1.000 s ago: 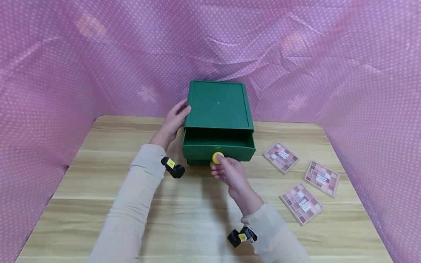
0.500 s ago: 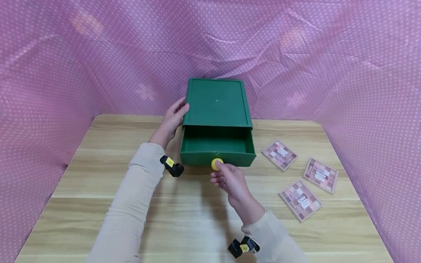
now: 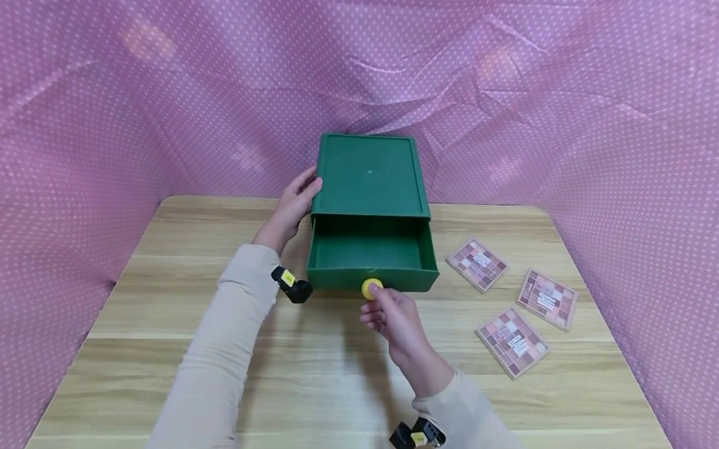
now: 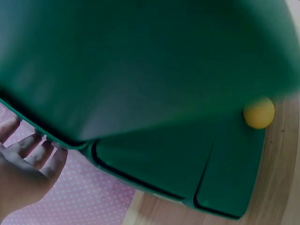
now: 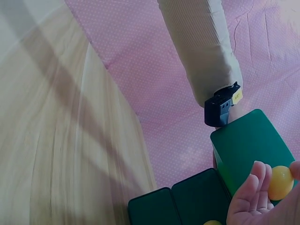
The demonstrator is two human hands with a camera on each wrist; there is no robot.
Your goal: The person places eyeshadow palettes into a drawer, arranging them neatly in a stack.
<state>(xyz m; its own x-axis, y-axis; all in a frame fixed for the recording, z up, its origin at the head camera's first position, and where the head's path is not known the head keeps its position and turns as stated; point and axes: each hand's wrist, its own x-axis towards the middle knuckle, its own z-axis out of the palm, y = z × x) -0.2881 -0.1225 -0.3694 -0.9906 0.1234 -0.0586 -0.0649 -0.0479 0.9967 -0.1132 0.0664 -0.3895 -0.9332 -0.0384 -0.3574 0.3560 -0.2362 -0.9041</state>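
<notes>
A green drawer cabinet (image 3: 370,178) stands at the back of the table, its upper drawer (image 3: 336,278) pulled well out with a bare inside. My right hand (image 3: 400,322) pinches that drawer's round yellow knob (image 3: 370,289) between thumb and fingers; the right wrist view shows the same knob (image 5: 280,183) in the hand (image 5: 251,199). Against the cabinet's left side rests my left hand (image 3: 290,205), and in the left wrist view this hand (image 4: 28,176) touches the green edge with extended fingertips. A lower drawer's yellow knob (image 4: 259,114) shows there too; the head view hides it.
Three flat pink palettes with multicoloured squares lie at the right: a rear one (image 3: 477,265), a far-right one (image 3: 548,298) and a nearer one (image 3: 512,342). Pink dotted cloth (image 3: 251,82) hangs behind and beside the wooden table (image 3: 172,310).
The upper drawer has slid out toward me, with my right hand on its knob, uncovering more of its inside. My left hand stays at the cabinet's side.
</notes>
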